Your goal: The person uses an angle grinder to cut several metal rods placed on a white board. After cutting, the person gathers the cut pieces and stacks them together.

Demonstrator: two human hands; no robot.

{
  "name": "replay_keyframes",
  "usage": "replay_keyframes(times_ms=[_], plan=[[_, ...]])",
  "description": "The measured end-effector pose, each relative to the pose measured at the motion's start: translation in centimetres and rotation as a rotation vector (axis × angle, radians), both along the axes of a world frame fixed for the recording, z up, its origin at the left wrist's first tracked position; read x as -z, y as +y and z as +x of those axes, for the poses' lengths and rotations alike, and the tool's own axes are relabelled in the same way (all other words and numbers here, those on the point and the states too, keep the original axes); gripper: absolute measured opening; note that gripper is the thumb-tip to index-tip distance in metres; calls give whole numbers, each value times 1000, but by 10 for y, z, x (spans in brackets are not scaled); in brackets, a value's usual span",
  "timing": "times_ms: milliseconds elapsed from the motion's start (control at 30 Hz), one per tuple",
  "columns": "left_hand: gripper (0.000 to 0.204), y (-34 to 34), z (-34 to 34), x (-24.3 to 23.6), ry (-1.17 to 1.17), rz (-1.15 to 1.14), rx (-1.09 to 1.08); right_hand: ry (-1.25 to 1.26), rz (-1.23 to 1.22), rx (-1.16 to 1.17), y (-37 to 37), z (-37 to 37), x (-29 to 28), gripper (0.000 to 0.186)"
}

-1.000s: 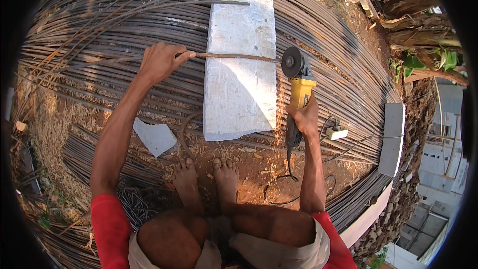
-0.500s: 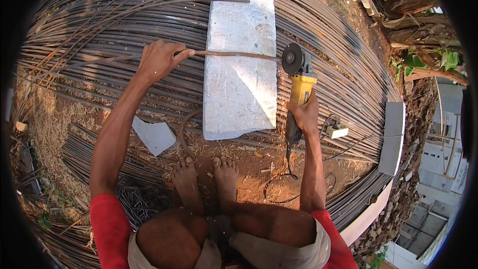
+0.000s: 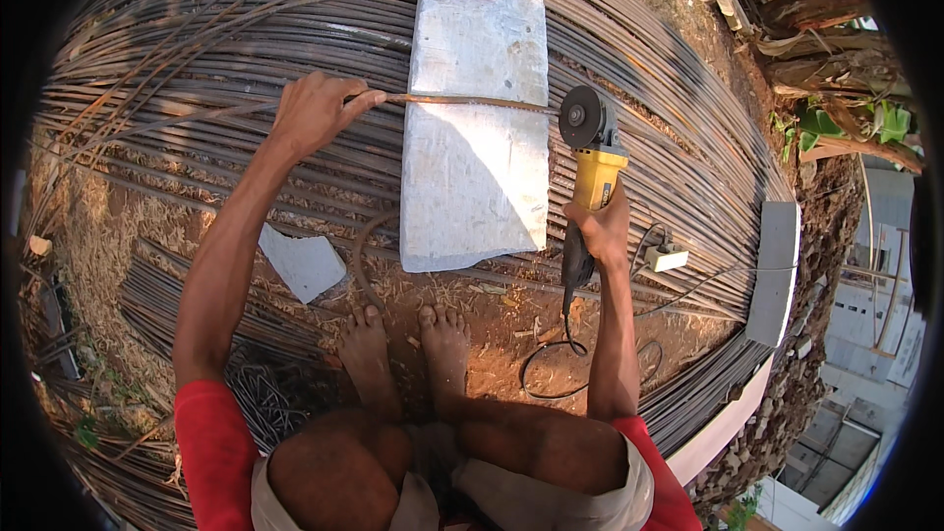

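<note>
Left hand (image 3: 323, 114) pinches the rod (image 3: 472, 101) left of the slab (image 3: 472, 202), likely to steady it lying across, while right hand (image 3: 604, 224) grips the grinder (image 3: 596, 177) just right of the slab.

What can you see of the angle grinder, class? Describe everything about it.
The angle grinder has a yellow body, a dark, plastic-looking rear handle, a grey, metal-looking head and a dark round disc. A black cord leaves the handle's end. The right hand grips it with the disc end pointing forward, right of the pale slab. The disc is by the end of the rusty rod; whether they touch is unclear.
</note>
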State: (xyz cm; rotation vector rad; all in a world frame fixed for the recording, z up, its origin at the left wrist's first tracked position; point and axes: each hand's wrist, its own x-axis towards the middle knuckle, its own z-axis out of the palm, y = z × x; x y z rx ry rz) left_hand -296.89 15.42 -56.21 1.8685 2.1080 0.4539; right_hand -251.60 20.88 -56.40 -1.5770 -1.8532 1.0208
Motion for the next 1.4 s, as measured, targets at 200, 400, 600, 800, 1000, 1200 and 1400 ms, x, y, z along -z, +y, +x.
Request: replay_keyframes(times_ms=[200, 400, 600, 800, 1000, 1200, 1400], plan=[[52, -1, -1, 4, 22, 62, 9, -52, 6, 5, 7, 0, -1, 62], [52, -1, -3, 7, 48, 54, 9, -51, -7, 11, 1, 0, 1, 63], [50, 0, -4, 8, 28, 78, 24, -63, 25, 8, 12, -3, 1, 63], [49, -1, -5, 12, 32, 118, 24, -75, 21, -4, 16, -5, 1, 62], [51, 2, -4, 12, 6, 71, 23, -61, -8, 6, 14, -2, -1, 60], [52, 0, -3, 17, -46, 51, -1, 16, -30, 13, 4, -3, 1, 57], [54, -3, 1, 7, -85, -32, -28, 205, -61, 97, -8, 10, 19, 44]])
